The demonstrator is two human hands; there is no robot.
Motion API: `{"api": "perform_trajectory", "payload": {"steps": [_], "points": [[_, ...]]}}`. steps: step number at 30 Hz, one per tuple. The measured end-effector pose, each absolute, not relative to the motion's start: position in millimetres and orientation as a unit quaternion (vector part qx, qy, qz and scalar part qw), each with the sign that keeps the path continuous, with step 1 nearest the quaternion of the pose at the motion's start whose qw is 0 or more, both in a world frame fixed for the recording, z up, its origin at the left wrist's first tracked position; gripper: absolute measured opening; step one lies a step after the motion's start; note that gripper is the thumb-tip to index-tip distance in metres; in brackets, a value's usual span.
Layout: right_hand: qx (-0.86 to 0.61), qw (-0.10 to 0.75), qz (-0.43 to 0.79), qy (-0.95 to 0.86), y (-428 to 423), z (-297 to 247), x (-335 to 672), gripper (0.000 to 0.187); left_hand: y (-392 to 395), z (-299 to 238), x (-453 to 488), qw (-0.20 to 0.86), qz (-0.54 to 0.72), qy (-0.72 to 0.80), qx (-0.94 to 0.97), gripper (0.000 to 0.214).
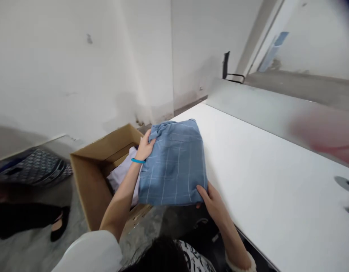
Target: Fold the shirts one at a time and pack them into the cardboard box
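Observation:
A folded blue shirt-like garment (174, 162) with thin white check lines is held up between my two hands, over the corner of the white table and beside the cardboard box. My left hand (146, 146), a blue band at its wrist, grips the garment's upper left edge, where the cloth is bunched. At its lower right corner, my right hand (210, 199) has the thumb on top and the other fingers mostly hidden beneath. Pale lilac cloth (122, 172) lies inside the open cardboard box (89, 185), partly covered by my left arm.
The white table (276, 181) stretches to the right, with a frosted divider (256, 104) along its far side. A round cable hole (346, 184) sits near the right edge. On the floor at left are a patterned bag (38, 166) and another person's leg and shoe (59, 224). A chair (229, 70) stands beyond the divider.

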State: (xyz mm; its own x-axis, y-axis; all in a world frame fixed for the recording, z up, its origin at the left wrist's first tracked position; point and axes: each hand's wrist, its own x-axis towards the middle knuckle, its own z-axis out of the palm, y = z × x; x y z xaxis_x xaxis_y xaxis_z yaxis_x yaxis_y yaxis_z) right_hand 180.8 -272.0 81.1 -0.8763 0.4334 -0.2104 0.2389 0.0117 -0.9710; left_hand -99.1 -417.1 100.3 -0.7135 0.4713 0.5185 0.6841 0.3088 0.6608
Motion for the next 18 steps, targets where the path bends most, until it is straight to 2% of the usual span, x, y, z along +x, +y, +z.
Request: {"api": "perform_trajectory", "payload": {"steps": [4, 8, 10, 14, 18], "points": [[-0.112, 0.027, 0.609, -0.784, -287, 75, 117, 0.026, -508, 89, -108, 0.223, -0.483, -0.812, -0.239, 0.032], [-0.053, -0.025, 0.479, -0.876, -312, 63, 57, 0.029, -562, 62, -117, 0.26, -0.47, -0.831, -0.145, 0.039], [-0.043, -0.054, 0.355, -0.932, -327, 54, 34, 0.035, -579, 44, -121, 0.21, -0.437, -0.871, -0.074, 0.055], [-0.037, -0.112, 0.134, -0.984, -349, 30, 13, 0.053, -613, 6, -115, 0.034, -0.318, -0.944, 0.08, 0.09], [0.007, -0.111, 0.083, -0.99, -352, 13, 13, 0.039, -650, -30, -98, -0.071, -0.236, -0.963, 0.104, 0.083]]}}
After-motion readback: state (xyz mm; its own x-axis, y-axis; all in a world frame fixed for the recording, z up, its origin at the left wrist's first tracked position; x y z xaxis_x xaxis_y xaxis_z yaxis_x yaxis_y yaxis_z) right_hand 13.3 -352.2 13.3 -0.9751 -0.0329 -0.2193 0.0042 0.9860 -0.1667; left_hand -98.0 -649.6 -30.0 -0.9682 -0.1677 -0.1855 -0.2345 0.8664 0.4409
